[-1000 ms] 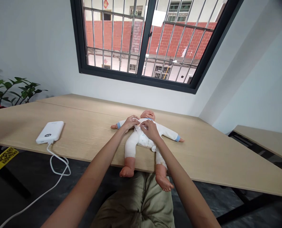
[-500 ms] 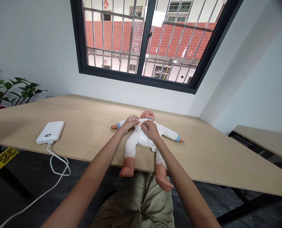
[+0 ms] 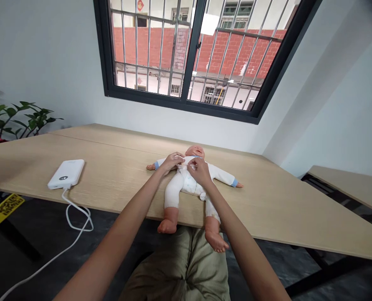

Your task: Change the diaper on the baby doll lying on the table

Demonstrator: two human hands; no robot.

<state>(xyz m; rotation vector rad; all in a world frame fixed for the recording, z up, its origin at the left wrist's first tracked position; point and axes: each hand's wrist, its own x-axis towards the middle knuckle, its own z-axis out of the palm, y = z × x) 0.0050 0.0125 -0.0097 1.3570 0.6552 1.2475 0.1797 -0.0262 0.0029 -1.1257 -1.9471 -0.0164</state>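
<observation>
Head view: a baby doll (image 3: pixel 174 192) lies on its back on the wooden table (image 3: pixel 120 175), its head toward the window (image 3: pixel 181 100) and both bare feet past the near edge. Over the doll's white suit sits a white diaper (image 3: pixel 190 184), and both hands are at its upper edge. On the left hand (image 3: pixel 174 161), the fingers lie close together, bent, with their tips on the doll's belly beside the diaper's top; whether they grip anything cannot be told. The right hand (image 3: pixel 200 170) is curled, thumb and index finger drawn near each other at the waist; its other fingers are folded in, and what lies between the tips is too small to make out. Well apart, to the left, rests a white power bank (image 3: pixel 68 172) with a white cable (image 3: pixel 48 263) plugged in.
</observation>
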